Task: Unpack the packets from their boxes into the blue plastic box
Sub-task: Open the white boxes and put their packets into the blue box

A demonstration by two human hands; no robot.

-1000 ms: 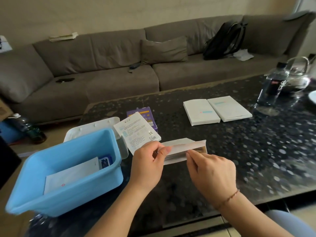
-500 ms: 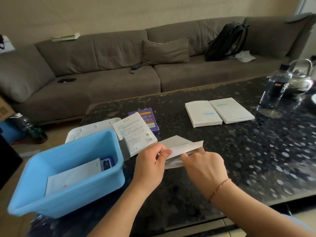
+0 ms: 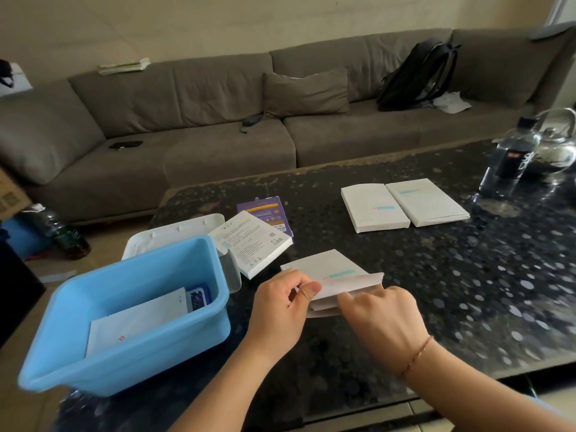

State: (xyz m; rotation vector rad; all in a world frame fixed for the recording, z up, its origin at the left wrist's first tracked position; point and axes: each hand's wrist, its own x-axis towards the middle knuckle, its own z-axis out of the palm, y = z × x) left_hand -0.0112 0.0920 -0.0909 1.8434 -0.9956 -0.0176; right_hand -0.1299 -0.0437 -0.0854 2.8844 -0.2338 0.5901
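Observation:
A flat white box (image 3: 330, 269) with its end flap lifted lies near the table's front edge. My left hand (image 3: 280, 310) pinches the box's left end beside the flap. My right hand (image 3: 383, 319) has its fingers tucked into the open mouth of the box; the fingertips and whatever they touch are hidden. The blue plastic box (image 3: 149, 344) stands at the left, overhanging the table corner. Inside it lie a white packet (image 3: 137, 319) and a small dark blue packet (image 3: 198, 299).
A white box (image 3: 249, 244) with printed text leans on a white lid (image 3: 174, 232) behind the blue box. A purple box (image 3: 268, 210) lies beyond it. Two white boxes (image 3: 402, 207) lie side by side mid-table. A water bottle (image 3: 508, 157) and kettle (image 3: 558, 145) stand far right.
The white box has dropped lower and tilted flatter towards the table. My right hand has slid from the flap's edge into the open end of the box.

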